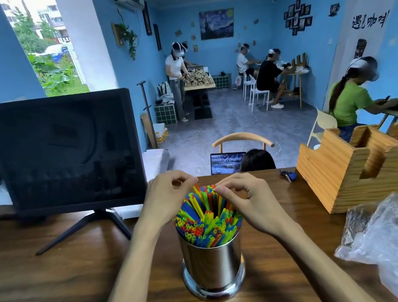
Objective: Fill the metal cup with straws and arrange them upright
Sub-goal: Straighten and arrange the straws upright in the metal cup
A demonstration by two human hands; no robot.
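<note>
Shiny cylindrical metal cup (213, 265) on the brown wooden tabletop (58, 283), packed with thin multicoloured plastic straws (208, 221). Left hand (167, 198) and right hand (243, 199) each pinch straw tips; the cup stands directly below both grips.

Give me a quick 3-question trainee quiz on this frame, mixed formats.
1. True or false: the metal cup lies on its side.
2. What is the right hand touching? A) plastic bag B) straws C) monitor
3. Fill in: the wooden organizer stands to the cup's ____.

Key: 1 false, it stands upright on the wooden table. 2 B; the left hand is at the straw tips too. 3 right.
</note>
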